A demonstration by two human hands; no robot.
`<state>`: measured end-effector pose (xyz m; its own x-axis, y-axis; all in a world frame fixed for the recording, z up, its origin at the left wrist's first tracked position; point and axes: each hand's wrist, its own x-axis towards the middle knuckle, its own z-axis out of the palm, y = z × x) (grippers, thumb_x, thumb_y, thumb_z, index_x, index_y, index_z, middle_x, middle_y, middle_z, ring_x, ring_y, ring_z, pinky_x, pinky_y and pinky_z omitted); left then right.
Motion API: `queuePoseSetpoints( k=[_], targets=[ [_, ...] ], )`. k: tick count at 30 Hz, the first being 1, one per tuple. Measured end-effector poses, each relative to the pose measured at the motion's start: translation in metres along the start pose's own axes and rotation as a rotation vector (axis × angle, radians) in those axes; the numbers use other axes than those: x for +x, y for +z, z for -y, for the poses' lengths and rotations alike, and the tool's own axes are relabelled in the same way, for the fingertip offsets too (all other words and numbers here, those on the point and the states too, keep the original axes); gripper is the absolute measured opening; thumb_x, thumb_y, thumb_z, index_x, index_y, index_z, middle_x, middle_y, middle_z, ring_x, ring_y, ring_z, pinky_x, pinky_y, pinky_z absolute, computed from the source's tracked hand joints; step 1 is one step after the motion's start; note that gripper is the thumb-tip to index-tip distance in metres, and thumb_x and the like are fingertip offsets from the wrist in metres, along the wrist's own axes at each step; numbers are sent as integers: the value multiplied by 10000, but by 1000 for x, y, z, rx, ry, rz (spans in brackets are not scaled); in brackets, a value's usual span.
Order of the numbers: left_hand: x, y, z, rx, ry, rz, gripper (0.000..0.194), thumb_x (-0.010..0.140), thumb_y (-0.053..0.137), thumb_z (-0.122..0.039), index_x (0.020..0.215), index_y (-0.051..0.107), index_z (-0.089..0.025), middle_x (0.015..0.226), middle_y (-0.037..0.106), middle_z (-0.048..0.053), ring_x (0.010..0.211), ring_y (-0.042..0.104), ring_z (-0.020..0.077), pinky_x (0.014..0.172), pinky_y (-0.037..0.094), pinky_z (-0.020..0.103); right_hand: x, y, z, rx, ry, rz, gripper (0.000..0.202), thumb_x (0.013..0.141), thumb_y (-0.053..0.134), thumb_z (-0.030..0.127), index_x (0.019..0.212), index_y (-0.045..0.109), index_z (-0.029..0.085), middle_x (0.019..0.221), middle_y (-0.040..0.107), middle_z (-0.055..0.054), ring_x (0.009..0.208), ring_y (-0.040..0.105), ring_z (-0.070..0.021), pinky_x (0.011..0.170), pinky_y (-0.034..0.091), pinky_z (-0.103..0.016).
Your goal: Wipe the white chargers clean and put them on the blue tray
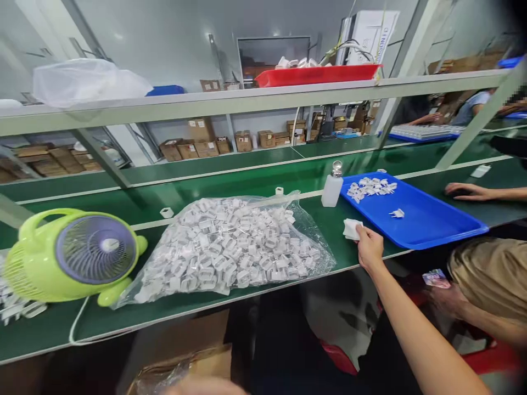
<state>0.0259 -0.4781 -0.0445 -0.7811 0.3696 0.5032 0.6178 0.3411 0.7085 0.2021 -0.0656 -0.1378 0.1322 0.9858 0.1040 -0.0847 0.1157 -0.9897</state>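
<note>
My right hand reaches forward at the bench edge, its fingers closed on a folded white cloth, perhaps a paper wipe. Just right of it lies a blue tray with a pile of small white plastic parts at its far left. One white plug-like part with prongs sits alone in the tray. Behind the cloth stands a white bottle with a metal pump top. Only a blurred bit of my left hand shows at the bottom edge; its fingers cannot be made out.
A clear bag of white plastic housings covers the middle of the green bench. At left stands a lime-green fan. A co-worker's hand rests beyond the tray; another hand holds a colourful card. Overhead, a shelf carries a red tray.
</note>
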Motion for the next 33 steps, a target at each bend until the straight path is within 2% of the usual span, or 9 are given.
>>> queuePoseSetpoints(
  k=[2, 5, 10, 15, 19, 21, 24, 27, 33],
  targets=[
    [8, 11, 7, -16, -44, -58, 390, 884, 639, -503, 712, 757, -174, 1023, 806, 19, 918, 763, 292, 615, 591, 310, -1, 0, 0, 12, -6, -1, 280, 969, 653, 363, 1163, 648, 161, 1120, 684, -57, 910, 689, -190, 776, 596, -374],
    [9, 12, 20, -15, 44, 119, 398, 974, 556, -500, 963, 731, -142, 870, 774, 52, 710, 727, 173, 695, 636, 351, -1, 0, -1, 20, -22, 1, 286, 967, 654, 366, 1168, 649, 162, 1139, 682, -61, 938, 688, -200, 802, 593, -392],
    [-18, 12, 20, -125, 286, 515, 423, 930, 584, -553, 742, 757, -216, 703, 778, 87, 620, 719, 206, 701, 632, 377, 2, -1, -5, -8, -48, 1, 295, 966, 656, 366, 1180, 646, 162, 1152, 679, -61, 948, 688, -206, 804, 594, -394],
    [-21, 54, -5, 55, 167, 521, 441, 964, 552, -514, 1089, 711, -122, 1023, 745, 73, 830, 717, 213, 766, 618, 393, 3, -3, -7, -38, -72, -24, 335, 963, 657, 376, 1224, 633, 168, 1214, 662, -68, 1011, 679, -236, 844, 588, -423],
    [6, 47, 2, 86, 234, 724, 312, 914, 577, -426, 924, 787, -194, 1083, 778, 130, 1029, 709, 270, 979, 543, 434, 1, -4, -5, -49, -84, -42, 334, 962, 658, 378, 1219, 636, 167, 1209, 664, -65, 1007, 680, -237, 842, 589, -422],
    [25, 31, 16, 143, 146, 954, 340, 904, 596, -356, 1175, 752, -223, 1218, 751, 128, 1149, 686, 265, 1027, 510, 398, 0, -4, -4, -51, -90, -46, 332, 961, 659, 379, 1214, 638, 165, 1204, 665, -62, 1003, 681, -238, 838, 590, -419],
    [46, 11, 35, 326, -40, 1213, 608, 930, 552, -303, 1520, 454, -193, 1361, 663, 161, 1223, 646, 263, 1033, 490, 367, 0, -5, -2, -53, -99, -39, 326, 961, 660, 379, 1203, 642, 162, 1190, 669, -58, 992, 683, -236, 828, 592, -412],
    [48, 9, 41, 380, -110, 1259, 448, 895, 552, -243, 1322, 640, -141, 1261, 695, 172, 1190, 644, 288, 1024, 471, 388, 1, -6, -1, -59, -101, -18, 293, 963, 660, 370, 1166, 651, 158, 1136, 682, -53, 936, 690, -208, 793, 596, -386],
    [13, 38, 51, -299, -547, 1597, 263, 794, 655, -360, 947, 755, -170, 872, 778, 104, 759, 746, 279, 633, 577, 352, 0, -5, 0, -51, -94, -4, 250, 967, 655, 364, 1097, 665, 151, 1047, 693, -39, 852, 689, -174, 735, 595, -346]
  ],
)
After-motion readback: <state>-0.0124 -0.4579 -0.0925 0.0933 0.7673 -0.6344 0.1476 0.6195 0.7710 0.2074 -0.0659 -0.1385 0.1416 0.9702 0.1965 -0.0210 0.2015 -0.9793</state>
